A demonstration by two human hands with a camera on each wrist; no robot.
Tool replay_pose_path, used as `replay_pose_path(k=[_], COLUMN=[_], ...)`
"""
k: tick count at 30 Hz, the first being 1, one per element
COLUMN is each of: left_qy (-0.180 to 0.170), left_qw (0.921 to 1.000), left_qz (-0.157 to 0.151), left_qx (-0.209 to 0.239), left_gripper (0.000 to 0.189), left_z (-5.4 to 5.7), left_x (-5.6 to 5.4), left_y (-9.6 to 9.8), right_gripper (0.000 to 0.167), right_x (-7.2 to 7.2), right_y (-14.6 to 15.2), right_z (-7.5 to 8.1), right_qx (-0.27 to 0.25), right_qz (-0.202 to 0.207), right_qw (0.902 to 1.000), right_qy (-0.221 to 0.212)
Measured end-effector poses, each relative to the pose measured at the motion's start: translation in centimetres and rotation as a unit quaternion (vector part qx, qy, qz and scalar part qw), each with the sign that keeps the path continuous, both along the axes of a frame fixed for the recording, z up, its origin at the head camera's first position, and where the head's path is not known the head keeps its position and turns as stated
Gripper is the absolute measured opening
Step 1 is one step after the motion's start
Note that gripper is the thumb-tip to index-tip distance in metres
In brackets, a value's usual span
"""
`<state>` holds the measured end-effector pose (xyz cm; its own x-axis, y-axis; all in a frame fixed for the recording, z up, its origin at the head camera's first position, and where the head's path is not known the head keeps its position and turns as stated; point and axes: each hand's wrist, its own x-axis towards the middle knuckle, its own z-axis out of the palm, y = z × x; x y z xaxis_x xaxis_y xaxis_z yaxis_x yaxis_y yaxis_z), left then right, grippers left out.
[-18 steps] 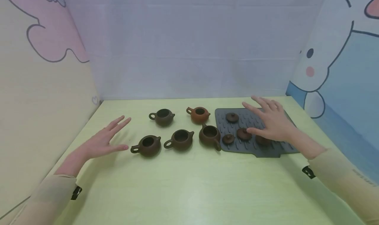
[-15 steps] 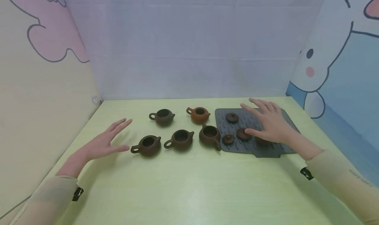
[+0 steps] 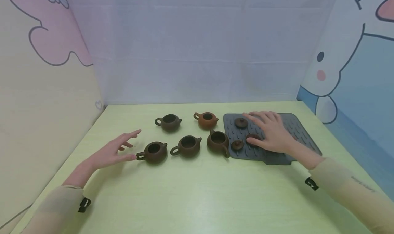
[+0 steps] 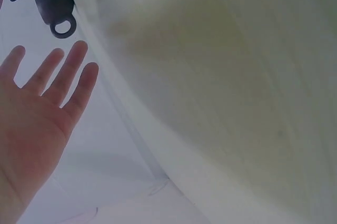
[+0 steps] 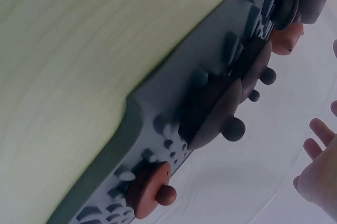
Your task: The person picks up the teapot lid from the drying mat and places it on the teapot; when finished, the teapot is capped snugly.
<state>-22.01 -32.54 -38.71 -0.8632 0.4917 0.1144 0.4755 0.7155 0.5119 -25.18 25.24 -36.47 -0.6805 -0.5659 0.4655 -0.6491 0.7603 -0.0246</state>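
In the head view my left hand [image 3: 106, 153] hovers beside a dark brown lidless teapot [image 3: 155, 152]. Its thumb tip is close to the looped handle; whether they touch I cannot tell. The left wrist view shows that palm spread, with a dark teapot [image 4: 55, 2] beyond the fingertips. My right hand [image 3: 272, 133] hangs over a grey studded mat [image 3: 295, 124], fingers spread and bent slightly down. Its thumb overlaps a brown lid [image 3: 251, 138]. In the right wrist view a large dark lid [image 5: 221, 118] and an orange-red lid [image 5: 152, 190] lie on the mat, apart from the fingers.
A brown teapot [image 3: 188, 146], a dark teapot [image 3: 170, 122] and an orange-brown teapot [image 3: 206, 120] stand mid-table, all lidless. Another brown teapot [image 3: 218, 141] adjoins the mat's left edge. A small lid [image 3: 237, 145] and a dark lid [image 3: 241, 122] lie on the mat.
My right hand has moved left and down over the lids. The left hand has shifted slightly right and lower, its thumb nearing the teapot's handle. Teapots and lids have stayed put.
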Motion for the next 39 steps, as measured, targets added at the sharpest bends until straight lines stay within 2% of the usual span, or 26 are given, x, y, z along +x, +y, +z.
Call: replay_pose_path(k=[12,18,28,39], left_qy=[-0.04,-0.047,-0.056,-0.062], left_qw=[0.999,0.9983,0.9979,0.9974], left_qz=[-0.015,-0.028,-0.028,-0.028], left_qx=[0.015,0.017,0.012,0.025], left_gripper=[0.075,0.07,0.068,0.062], left_z=[-0.7,-0.8,-0.8,-1.0], left_x=[0.0,-0.2,-0.5,-0.6], left_y=[1.2,1.5,2.3,2.8], right_gripper=[0.069,0.067,0.05,0.03], right_x=[0.1,0.2,0.4,0.2], right_y=[-1.1,-1.5,-1.9,-2.6], right_z=[-1.1,-1.5,-1.7,-2.2], right_qx=[-0.007,0.004,0.018,0.013], right_qz=[0.016,0.008,-0.005,0.012], right_qw=[0.9998,0.9996,0.9977,0.9957], right_qy=[-0.011,-0.027,-0.066,-0.091])
